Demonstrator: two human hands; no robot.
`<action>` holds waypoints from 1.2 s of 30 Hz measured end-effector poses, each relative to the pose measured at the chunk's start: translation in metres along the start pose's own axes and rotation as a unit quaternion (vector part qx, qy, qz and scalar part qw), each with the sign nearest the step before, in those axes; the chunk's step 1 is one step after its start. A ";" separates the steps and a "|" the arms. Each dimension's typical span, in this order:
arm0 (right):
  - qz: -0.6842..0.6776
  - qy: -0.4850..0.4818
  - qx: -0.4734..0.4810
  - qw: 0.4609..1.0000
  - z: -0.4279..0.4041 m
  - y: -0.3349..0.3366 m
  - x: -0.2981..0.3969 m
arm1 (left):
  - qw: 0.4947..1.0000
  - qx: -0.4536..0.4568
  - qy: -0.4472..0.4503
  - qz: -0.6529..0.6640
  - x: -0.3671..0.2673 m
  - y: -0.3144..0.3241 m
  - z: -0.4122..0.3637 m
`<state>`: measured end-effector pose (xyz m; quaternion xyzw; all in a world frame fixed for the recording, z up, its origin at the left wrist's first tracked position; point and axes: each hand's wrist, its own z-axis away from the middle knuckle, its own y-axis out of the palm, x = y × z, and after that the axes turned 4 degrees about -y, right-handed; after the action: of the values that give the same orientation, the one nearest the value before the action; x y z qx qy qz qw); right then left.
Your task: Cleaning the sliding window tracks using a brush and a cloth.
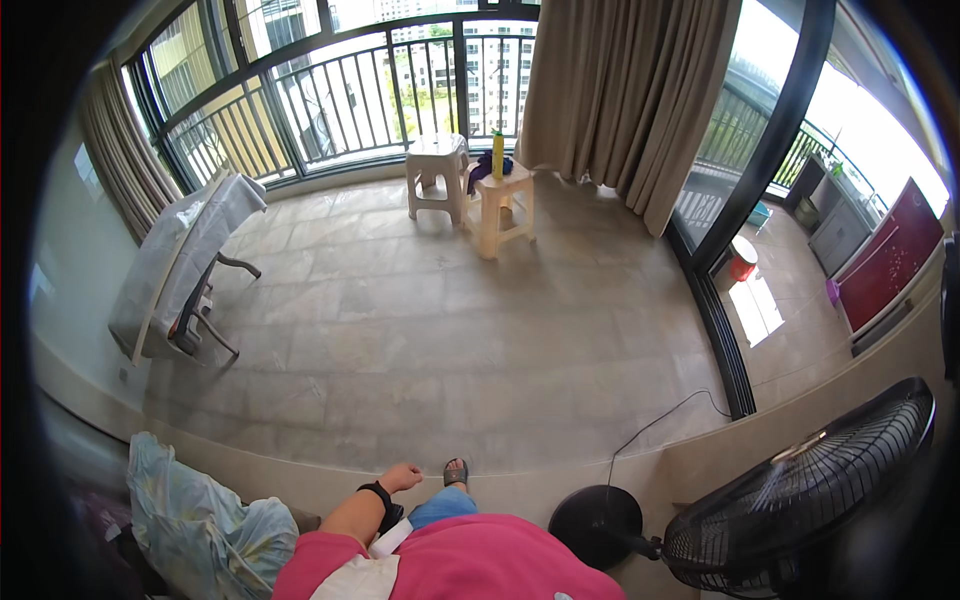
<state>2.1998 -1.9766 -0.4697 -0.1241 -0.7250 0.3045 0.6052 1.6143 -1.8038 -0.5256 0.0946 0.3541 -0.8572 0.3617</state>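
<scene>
My left hand [401, 477] hangs in front of my body with its fingers loosely curled, and no object shows in it. A black band [377, 493] is around that wrist. My right hand is out of view. Ahead on the tiled floor [420, 322] stand two plastic stools side by side. On the cream stool [491, 223] are a yellow bottle [498, 156] and a dark purple cloth [480, 172]. The paler stool [436, 161] has a few small items on top, too small to make out.
A cloth-covered folding table [191, 251] leans at the left wall. Light patterned fabric [217, 525] lies at lower left. To my right stands a black pedestal fan [802, 487], its cord [660, 416] trailing across the floor. A sliding-door track [726, 345] borders the balcony, which holds a red-and-white bucket-like container [742, 259].
</scene>
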 end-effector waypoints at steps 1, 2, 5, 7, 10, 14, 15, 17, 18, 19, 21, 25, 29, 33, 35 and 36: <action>0.005 0.025 0.073 0.997 0.018 0.019 0.007 | 1.000 -0.012 0.006 0.006 0.005 -0.014 -0.009; 0.011 0.052 0.146 0.988 0.036 0.038 0.015 | 1.000 -0.025 0.012 0.012 0.010 -0.028 -0.017; 0.020 0.128 0.351 0.927 0.085 0.092 0.040 | 0.998 -0.029 -0.002 0.051 0.035 -0.068 -0.033; 0.022 0.161 0.443 0.882 0.115 0.125 0.062 | 0.998 -0.019 -0.021 0.051 0.049 -0.095 -0.038; 0.024 0.166 0.517 0.839 0.131 0.180 0.103 | 0.996 -0.021 -0.063 0.053 0.076 -0.131 -0.056; 0.016 0.138 0.534 0.834 0.116 0.277 0.142 | 0.991 -0.034 -0.099 0.082 0.091 -0.164 -0.081; 0.033 0.113 0.540 0.834 0.111 0.299 0.168 | 0.990 -0.034 -0.105 0.084 0.096 -0.166 -0.085; 0.044 0.098 0.550 0.828 0.094 0.345 0.183 | 0.984 -0.040 -0.111 0.136 0.088 -0.178 -0.103; 0.089 0.056 0.552 0.827 0.086 0.367 0.190 | 0.982 -0.045 -0.113 0.145 0.079 -0.184 -0.112; 0.093 0.064 0.562 0.819 0.077 0.389 0.206 | 0.981 -0.044 -0.118 0.150 0.073 -0.192 -0.121; 0.132 0.043 0.558 0.818 0.058 0.435 0.238 | 0.950 -0.038 -0.153 0.268 0.056 -0.207 -0.140; 0.204 0.075 0.548 0.808 -0.010 0.551 0.260 | 0.918 -0.066 -0.200 0.337 0.032 -0.240 -0.181; 0.247 0.071 0.583 0.771 -0.054 0.670 0.318 | 0.892 -0.043 -0.258 0.368 -0.013 -0.294 -0.219; 0.267 -0.123 0.606 0.739 -0.040 0.790 0.428 | 0.857 -0.097 -0.247 0.441 -0.052 -0.334 -0.259; 0.229 -0.236 0.591 0.736 -0.026 0.857 0.477 | 0.868 -0.087 -0.225 0.434 -0.077 -0.369 -0.288; 0.208 -0.251 0.601 0.730 -0.005 0.887 0.514 | 0.872 -0.089 -0.223 0.427 -0.083 -0.383 -0.302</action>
<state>1.9157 -0.9978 -0.5824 0.1991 -0.4722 0.8147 0.2713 1.3826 -1.3666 -0.5053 0.0100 0.2639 -0.5824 0.7688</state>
